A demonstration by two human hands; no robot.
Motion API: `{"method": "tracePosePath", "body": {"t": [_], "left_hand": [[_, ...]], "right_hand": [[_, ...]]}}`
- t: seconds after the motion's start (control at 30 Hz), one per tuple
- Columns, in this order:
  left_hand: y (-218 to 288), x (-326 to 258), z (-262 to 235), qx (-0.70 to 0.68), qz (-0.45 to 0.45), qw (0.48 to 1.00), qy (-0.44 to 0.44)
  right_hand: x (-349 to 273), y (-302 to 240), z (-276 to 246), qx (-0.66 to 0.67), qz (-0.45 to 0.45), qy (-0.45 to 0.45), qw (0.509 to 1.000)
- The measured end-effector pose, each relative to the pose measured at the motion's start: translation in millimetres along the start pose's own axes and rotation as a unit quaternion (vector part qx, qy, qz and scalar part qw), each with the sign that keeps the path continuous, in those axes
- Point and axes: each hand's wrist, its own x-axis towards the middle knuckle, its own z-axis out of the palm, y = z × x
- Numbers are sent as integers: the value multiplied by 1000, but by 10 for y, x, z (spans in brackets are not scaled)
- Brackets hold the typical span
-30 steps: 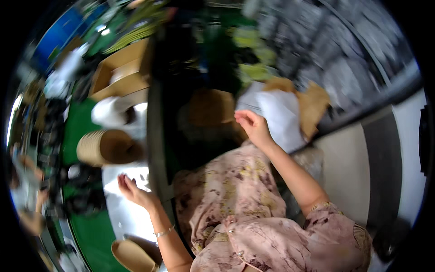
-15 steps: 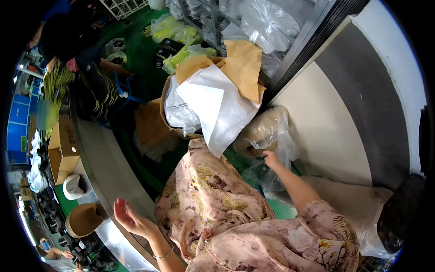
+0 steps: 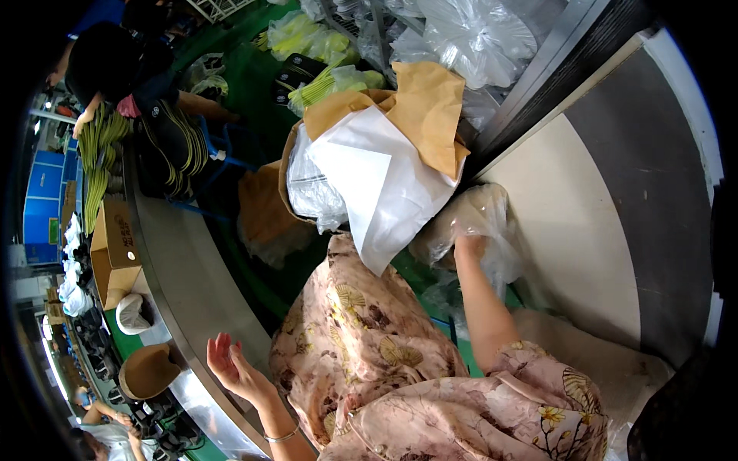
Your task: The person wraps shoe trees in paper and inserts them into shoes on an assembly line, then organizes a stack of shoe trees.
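Note:
My right hand (image 3: 470, 247) reaches into a clear plastic bag (image 3: 496, 215) with brownish contents, to the right of a carton. Its fingers are hidden by the plastic and what lies inside. My left hand (image 3: 235, 370) is raised, palm up and fingers loosely bent, near the metal edge of the work table (image 3: 204, 292); nothing is in it. In front of my knees stands the carton (image 3: 288, 169), holding white paper (image 3: 361, 165), brown paper (image 3: 430, 111) and a clear plastic wrap (image 3: 311, 188).
A co-worker (image 3: 115, 65) stands at the far left beside black and yellow-green stacked pieces (image 3: 173, 142). An open cardboard box (image 3: 115, 253) and a cut brown carton piece (image 3: 146, 371) lie along the table. A pale curved panel (image 3: 569, 207) bounds the right side; bagged goods (image 3: 477, 38) fill a rack behind.
My right hand has moved forward and deeper into the plastic bag, its fingers passing out of sight. My left hand stays raised, nearly in place. The view has shifted slightly.

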Motion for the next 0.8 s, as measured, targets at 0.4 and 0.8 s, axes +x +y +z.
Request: {"method": "tracePosePath", "body": {"t": [0.4,0.8], "left_hand": [[-10,31,-114,-15,-31,999,4],[29,-198,78,-63,-13,994,-90]], "right_hand": [[573,752,134,418,231,-164,863],[416,-256,-1632,-234,-65,-434,868]]}}
